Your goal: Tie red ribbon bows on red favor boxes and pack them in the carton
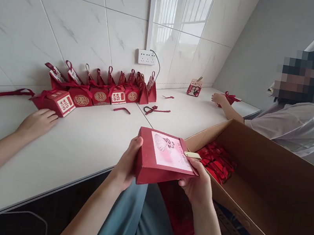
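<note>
A red gift box with a pink printed front and a pale tab near its top lies tilted between my hands, above my lap. My left hand grips its left end, thumb on the edge. At the other end my right hand holds the narrower top, thumb close to the pale tab. Both hands are closed on the box, with some fingers hidden beneath it. Just to the right stands an open cardboard box with red ribboned items inside.
Along the tiled wall, several red gift boxes stand on the white counter. Another person's hand touches one at left. A co-worker at right handles a red item. Ribbon scraps lie near a small box.
</note>
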Motion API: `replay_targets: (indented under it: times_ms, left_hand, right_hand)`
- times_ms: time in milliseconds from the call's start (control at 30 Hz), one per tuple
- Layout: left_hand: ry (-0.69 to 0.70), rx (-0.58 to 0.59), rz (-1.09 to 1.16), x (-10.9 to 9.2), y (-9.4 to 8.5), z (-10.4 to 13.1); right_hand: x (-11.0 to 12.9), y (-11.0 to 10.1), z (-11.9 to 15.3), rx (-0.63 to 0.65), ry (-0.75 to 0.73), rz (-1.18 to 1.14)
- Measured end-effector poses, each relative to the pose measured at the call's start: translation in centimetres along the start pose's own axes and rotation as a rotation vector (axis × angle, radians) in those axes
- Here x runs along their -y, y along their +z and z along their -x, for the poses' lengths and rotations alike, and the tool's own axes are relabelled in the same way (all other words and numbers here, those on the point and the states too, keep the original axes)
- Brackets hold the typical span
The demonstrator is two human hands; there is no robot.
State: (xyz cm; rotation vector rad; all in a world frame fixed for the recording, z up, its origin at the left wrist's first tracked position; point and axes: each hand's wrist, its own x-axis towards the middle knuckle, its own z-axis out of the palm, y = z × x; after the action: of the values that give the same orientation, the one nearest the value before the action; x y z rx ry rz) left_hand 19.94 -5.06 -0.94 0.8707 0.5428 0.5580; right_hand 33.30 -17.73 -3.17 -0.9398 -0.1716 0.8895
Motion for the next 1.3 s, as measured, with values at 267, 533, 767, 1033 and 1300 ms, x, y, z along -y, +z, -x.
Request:
replay_targets:
  times_ms: [267, 533, 767, 1033, 1300]
  left_hand:
    - [-0.075, 0.031, 0.214, -0.8, 0.3, 0.7]
    - [0.085, 0.114, -0.024, -1.1, 0.6, 2.5]
    - [0.008, 0.105, 0.139, -0.3, -0.3, 1.2]
    - [-0.048, 0.164, 0.1, 0.8, -1.4, 0.4]
    - [0.256, 0.35, -0.031, 1.9, -2.2, -0.1]
  right_hand:
    - [0.0, -0.7, -1.2, 0.126, 0.279, -0.231]
    - [-1.3, -2.5, -2.4, 0.247, 0.41, -0.392]
    - [-0.1, -1.6, -0.9, 0.181, 0.305, -0.307]
    - [0.7, -1.4, 1.2, 0.047, -0.088, 0.172]
    - [0.5, -3.1, 1.7, 0.07, -0.555, 0.686]
